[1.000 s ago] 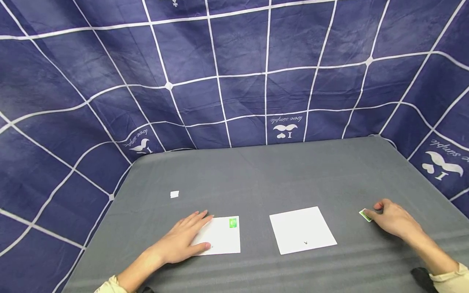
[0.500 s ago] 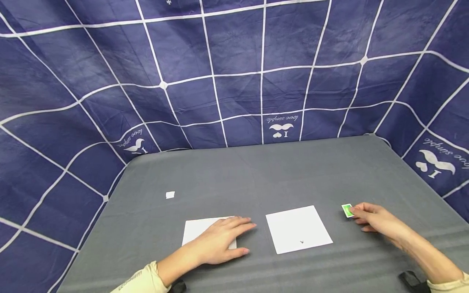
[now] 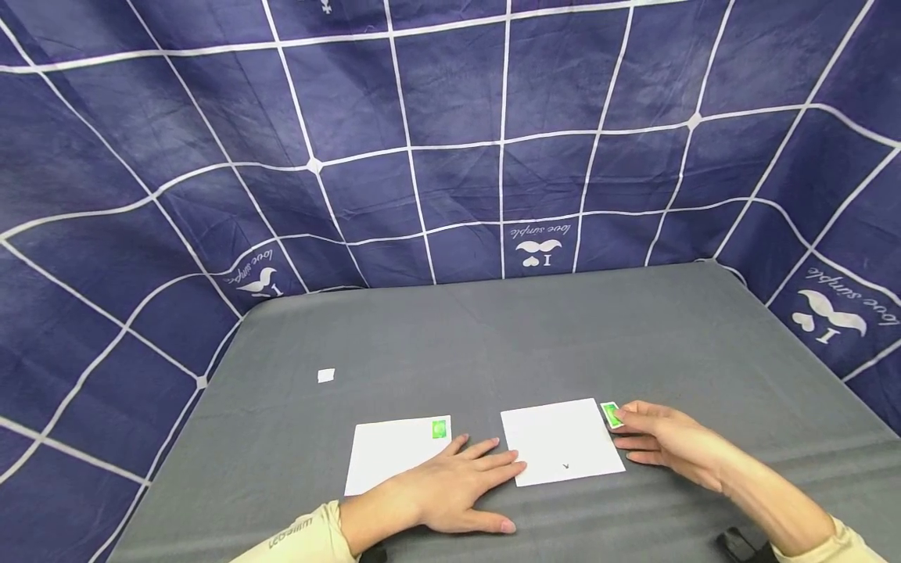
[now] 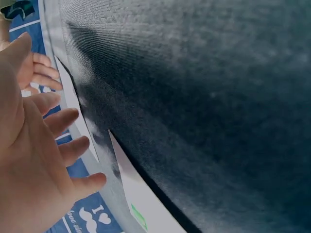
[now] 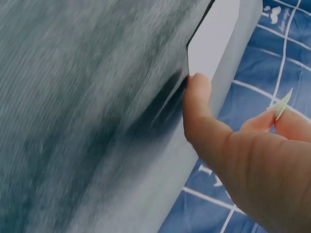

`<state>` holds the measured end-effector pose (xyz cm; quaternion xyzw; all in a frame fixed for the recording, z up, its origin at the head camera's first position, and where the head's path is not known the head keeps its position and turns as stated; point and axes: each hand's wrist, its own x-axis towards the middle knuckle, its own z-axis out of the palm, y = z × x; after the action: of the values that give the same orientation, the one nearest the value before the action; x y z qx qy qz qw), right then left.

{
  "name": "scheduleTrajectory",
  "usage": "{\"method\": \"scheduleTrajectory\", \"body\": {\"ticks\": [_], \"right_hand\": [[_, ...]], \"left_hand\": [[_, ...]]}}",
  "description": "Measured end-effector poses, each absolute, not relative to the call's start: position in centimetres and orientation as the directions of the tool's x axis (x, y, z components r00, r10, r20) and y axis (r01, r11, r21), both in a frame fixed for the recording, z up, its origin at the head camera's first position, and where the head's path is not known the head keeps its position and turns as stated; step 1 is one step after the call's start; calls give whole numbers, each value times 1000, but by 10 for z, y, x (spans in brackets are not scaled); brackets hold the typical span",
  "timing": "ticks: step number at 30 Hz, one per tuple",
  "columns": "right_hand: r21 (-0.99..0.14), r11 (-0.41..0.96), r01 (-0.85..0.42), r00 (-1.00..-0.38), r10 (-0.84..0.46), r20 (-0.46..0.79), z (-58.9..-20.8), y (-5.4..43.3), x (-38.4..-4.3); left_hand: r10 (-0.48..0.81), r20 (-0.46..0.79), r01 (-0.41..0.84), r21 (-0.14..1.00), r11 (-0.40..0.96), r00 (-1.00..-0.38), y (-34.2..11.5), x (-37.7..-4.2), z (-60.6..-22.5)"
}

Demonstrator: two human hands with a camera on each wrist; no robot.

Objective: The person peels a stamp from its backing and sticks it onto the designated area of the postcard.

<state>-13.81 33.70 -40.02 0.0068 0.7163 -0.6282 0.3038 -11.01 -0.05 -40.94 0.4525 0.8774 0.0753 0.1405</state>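
Observation:
My right hand pinches a small green stamp with a white border between thumb and finger, beside the upper right corner of a plain white envelope. In the right wrist view the stamp shows edge-on at the fingertips. A small dark mark sits near that envelope's lower edge. My left hand has its fingers spread, with the fingertips at this envelope's left edge. Under the left hand's inner side is another white envelope, partly covered; a green stamp is on its upper right corner.
A small white paper square lies at the far left of the grey cloth-covered table. A blue curtain with white grid lines hangs behind the table and along both sides.
My right hand has picked up the stamp and brought it left to the plain envelope. My left hand has moved right, from the stamped envelope to the plain one's edge.

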Motion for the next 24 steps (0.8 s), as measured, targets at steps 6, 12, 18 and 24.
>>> {"method": "scheduleTrajectory", "body": {"ticks": [6,12,18,24], "right_hand": [[-892,205,404,-802,-389,-453,-400,321,-137],[-891,234,389,-799,-396,-453,-399,306,-136],[-916,285,283,-818,-426,-386,-400,296,-135],[-924,373,86,-871,-422,-252,-390,285,-136]], "left_hand": [[803,-172,762,254,595,-570,-14,-105,-411],[785,-156,742,259,618,-600,-31,-99,-410],[777,-127,731,275,624,-616,-44,-97,-412],[740,132,741,280,610,-660,-43,-103,-413]]}}
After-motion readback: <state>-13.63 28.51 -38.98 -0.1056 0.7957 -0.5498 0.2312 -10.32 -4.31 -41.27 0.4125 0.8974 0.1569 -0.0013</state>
